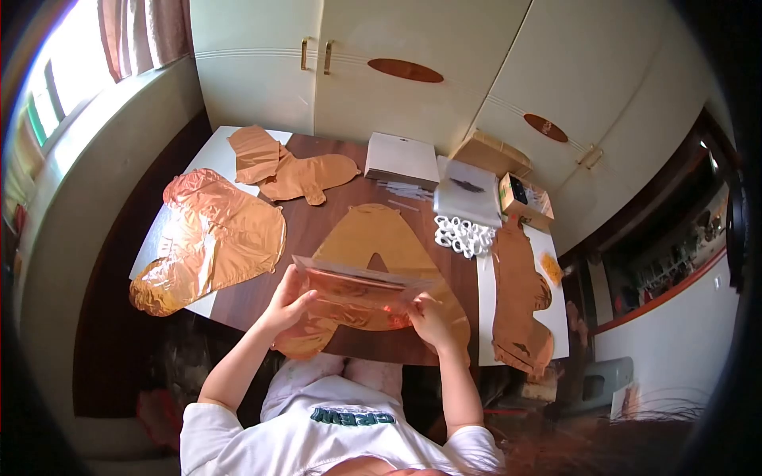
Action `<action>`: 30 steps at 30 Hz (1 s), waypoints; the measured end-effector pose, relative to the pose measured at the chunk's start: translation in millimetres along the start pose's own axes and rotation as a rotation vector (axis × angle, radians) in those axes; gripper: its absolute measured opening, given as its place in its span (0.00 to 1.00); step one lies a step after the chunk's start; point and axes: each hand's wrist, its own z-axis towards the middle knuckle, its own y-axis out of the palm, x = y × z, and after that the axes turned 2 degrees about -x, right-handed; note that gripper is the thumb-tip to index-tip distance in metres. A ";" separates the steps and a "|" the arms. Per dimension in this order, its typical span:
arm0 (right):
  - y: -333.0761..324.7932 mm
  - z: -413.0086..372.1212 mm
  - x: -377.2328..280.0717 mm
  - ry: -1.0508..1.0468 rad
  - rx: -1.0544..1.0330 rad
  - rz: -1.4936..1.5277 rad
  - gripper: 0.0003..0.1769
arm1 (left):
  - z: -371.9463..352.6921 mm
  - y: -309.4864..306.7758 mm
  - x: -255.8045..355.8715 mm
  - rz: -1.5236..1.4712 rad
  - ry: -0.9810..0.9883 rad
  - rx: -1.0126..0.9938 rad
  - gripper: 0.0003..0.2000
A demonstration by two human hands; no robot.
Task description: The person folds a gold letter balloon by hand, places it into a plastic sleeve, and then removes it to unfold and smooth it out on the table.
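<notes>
Between my two hands is a clear plastic bag [361,300] with shiny copper-coloured foil showing in it or through it. My left hand [287,305] grips its left end, thumb on the near side. At the opposite end, my right hand [429,319] pinches the bag's edge. Beneath lies a flat copper foil balloon [371,226] shaped like a letter A, partly covered by the bag. A puffed-up foil balloon [226,238] rests to the left, its surface wrinkled and glossy.
Another flat foil balloon [305,173] lies at the back left, and one [517,297] along the right edge. Toward the back right are a white box [402,159], plastic sleeves [468,194], white rings [464,236], and a small box [528,198]. Cabinets [413,36] stand behind the table.
</notes>
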 end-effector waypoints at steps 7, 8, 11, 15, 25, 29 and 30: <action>2.6 9.0 4.4 0.112 -0.213 -0.005 0.17 | 2.6 -6.3 -9.1 -0.022 -0.119 0.025 0.15; -2.7 7.2 -0.8 0.055 -0.225 0.018 0.16 | 5.4 -6.6 -1.4 -0.005 -0.141 0.022 0.13; -1.8 12.5 -6.7 -0.080 -0.170 0.716 0.19 | 3.2 -4.7 4.8 -0.074 -0.231 -0.002 0.07; -4.4 10.6 -28.9 -0.074 -0.056 0.986 0.28 | -1.0 3.4 8.1 -0.094 -0.298 -0.041 0.08; 18.3 7.8 -26.6 -0.060 0.096 1.108 0.12 | 8.9 13.1 -10.4 -0.218 -0.232 0.146 0.07; 9.7 0.9 -22.7 -0.038 0.098 1.028 0.08 | 5.3 13.6 -22.0 -0.370 -0.261 0.142 0.09; 7.3 -3.8 -15.8 -0.025 0.093 0.979 0.09 | 6.7 19.4 -20.2 -0.389 -0.269 0.157 0.09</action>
